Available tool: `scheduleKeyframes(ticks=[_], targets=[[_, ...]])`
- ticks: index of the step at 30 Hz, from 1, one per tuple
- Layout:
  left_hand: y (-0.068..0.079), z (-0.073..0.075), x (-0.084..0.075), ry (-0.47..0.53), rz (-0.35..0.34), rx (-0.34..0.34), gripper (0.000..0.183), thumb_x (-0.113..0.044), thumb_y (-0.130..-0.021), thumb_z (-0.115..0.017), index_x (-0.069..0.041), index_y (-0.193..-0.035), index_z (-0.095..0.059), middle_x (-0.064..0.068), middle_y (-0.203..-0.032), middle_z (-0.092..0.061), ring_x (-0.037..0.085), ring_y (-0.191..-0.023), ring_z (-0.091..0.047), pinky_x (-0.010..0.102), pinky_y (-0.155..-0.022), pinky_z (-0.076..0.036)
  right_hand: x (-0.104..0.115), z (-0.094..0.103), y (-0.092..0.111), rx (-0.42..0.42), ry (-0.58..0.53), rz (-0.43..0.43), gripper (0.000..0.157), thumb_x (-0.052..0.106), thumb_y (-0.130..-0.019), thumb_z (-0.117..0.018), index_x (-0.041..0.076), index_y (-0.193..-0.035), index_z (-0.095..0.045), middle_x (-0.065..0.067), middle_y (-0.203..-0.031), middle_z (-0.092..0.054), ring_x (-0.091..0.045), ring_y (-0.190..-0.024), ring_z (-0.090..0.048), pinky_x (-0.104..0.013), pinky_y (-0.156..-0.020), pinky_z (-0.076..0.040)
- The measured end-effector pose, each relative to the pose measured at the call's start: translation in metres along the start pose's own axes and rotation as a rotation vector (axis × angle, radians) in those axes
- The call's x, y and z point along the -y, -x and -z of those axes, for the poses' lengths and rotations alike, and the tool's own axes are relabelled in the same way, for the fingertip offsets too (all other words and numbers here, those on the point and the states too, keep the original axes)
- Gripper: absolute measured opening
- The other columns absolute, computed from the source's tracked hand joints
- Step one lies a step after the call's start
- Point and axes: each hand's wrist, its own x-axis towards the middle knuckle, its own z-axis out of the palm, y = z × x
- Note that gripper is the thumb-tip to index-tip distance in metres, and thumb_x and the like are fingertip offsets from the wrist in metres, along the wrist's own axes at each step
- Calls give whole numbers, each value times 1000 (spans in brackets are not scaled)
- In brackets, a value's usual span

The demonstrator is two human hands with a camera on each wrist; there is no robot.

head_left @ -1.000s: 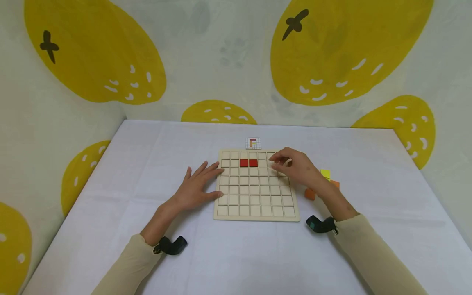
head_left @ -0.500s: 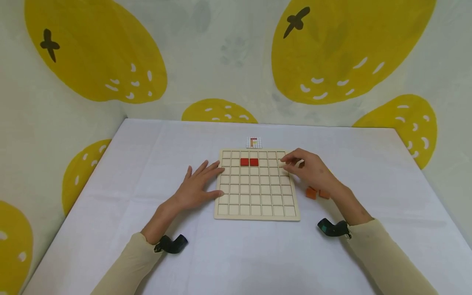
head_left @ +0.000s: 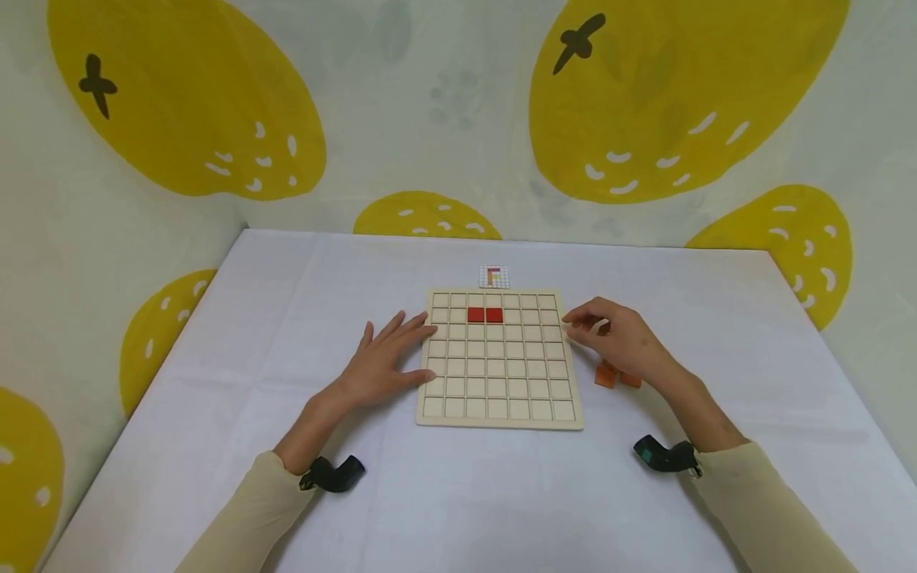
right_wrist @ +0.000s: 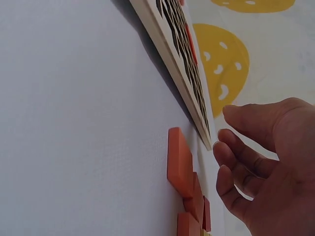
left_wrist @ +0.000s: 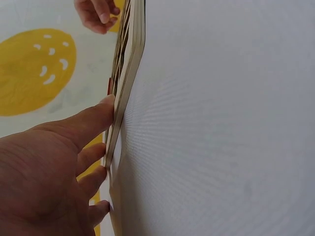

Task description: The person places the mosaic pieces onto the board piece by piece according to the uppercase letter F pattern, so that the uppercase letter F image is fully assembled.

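Observation:
A pale wooden grid board lies on the white table. Two square red tiles sit side by side in its second row from the far edge. My left hand is spread along the board's left edge, with thumb and fingertips on the rim; the left wrist view shows the same contact. Just off the right edge hovers my right hand, fingers loosely bent with nothing between them. Below it are several orange tiles, partly hidden by that hand; in the right wrist view, one orange tile leads the pile.
A small printed card with a coloured grid pattern lies beyond the board's far edge. A bit of a yellow tile shows among the orange ones. Behind the table hangs a cloth printed with big yellow fruit.
My right hand has drawn back to the right, off the board and over the loose tiles, now covering the yellow one in the head view. The left hand and both red tiles stay put.

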Motion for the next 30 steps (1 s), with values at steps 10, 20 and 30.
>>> scheduleKeyframes(ticks=[10, 20, 30], targets=[[1, -2, -1, 2, 8, -1, 74, -41, -95, -75, -24, -159, -44, -2, -174, -28, 32, -165, -13, 74, -126, 3, -10, 9, 11, -25, 23, 13, 22, 22, -99, -72, 11, -119, -73, -7, -110, -72, -19, -97, -62, -14, -81, -50], [1, -1, -1, -9, 5, 5, 74, -42, -96, -74, -23, -160, -43, -1, -174, -27, 33, -165, -12, 74, -126, 3, -22, 18, 20, -31, 47, 17, 25, 9, -95, -74, 11, -121, -72, -8, -114, -73, -20, -97, -61, -12, -81, -49], [1, 0, -2, 3, 1, 0, 73, -41, -96, -73, -22, -160, -43, 0, -174, -28, 33, -165, -12, 74, -126, 3, -32, 22, 23, -12, 77, 16, 30, 3, -94, -70, 9, -123, -71, -10, -118, -71, -23, -105, -59, -16, -85, -50]])
